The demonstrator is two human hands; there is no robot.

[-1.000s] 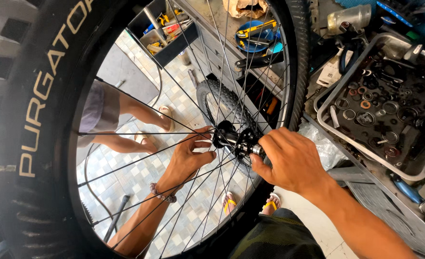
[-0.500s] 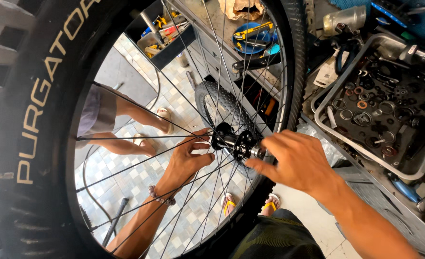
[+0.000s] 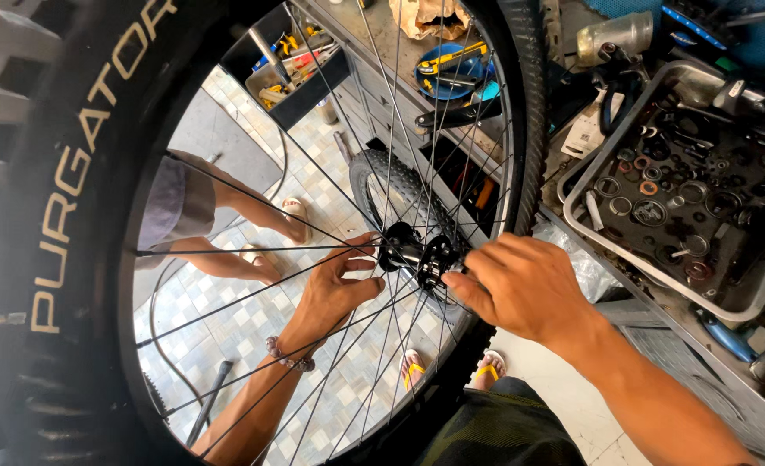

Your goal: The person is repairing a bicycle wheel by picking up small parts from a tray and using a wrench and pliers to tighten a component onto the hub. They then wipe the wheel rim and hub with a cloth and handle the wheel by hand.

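While the wheel (image 3: 81, 259) is held upright, its black hub (image 3: 417, 255) is pinched by the right hand (image 3: 525, 289) and steadied by the left hand's (image 3: 335, 289) open fingers; careful axle turning seems needed next.

Both arms are bare from the elbows down, with no sleeves and no gloves. The left hand (image 3: 335, 289) has a bracelet (image 3: 286, 355) of dark, rounded beads around the wrist; the fingers carry no rings that can be made out. The right hand (image 3: 525, 289) is bare too, with nothing worn at the wrist, and its forearm shows fine dark hair. At the bottom edge of the view, dark olive shorts (image 3: 503, 431) with a faint mottled pattern cover the lap. Below them, the feet wear sandals (image 3: 488, 371) with yellow straps.
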